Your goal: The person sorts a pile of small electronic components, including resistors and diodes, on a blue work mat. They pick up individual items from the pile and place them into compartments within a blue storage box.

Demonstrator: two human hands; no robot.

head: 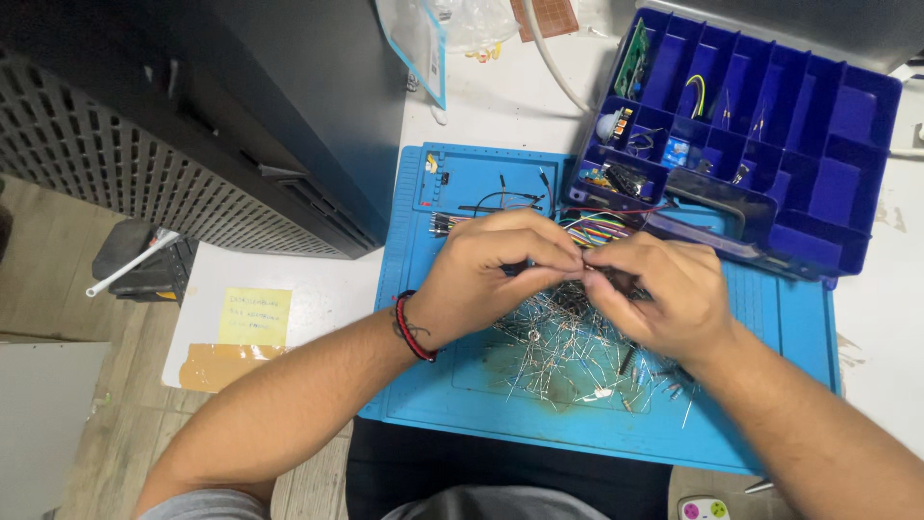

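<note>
My left hand (pixel 491 274) and right hand (pixel 659 294) meet fingertip to fingertip, each grip pinched on a small dark part (pixel 602 277) above the loose wire leads (pixel 568 351). The blue mat (pixel 462 385) lies beneath; the blue organiser box (pixel 770 125) sits at two o'clock.

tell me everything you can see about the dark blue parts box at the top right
The parts box is a dark blue plastic organiser, lying open and turned at an angle on the white table, its near edge overlapping the light blue work mat. Dividers split it into many compartments of different sizes. Most look empty; those at its left end hold small electronic parts, a green circuit board standing on edge and a yellow wire loop. A dark handle-like bar runs along its near side. Neither hand touches it.
</note>
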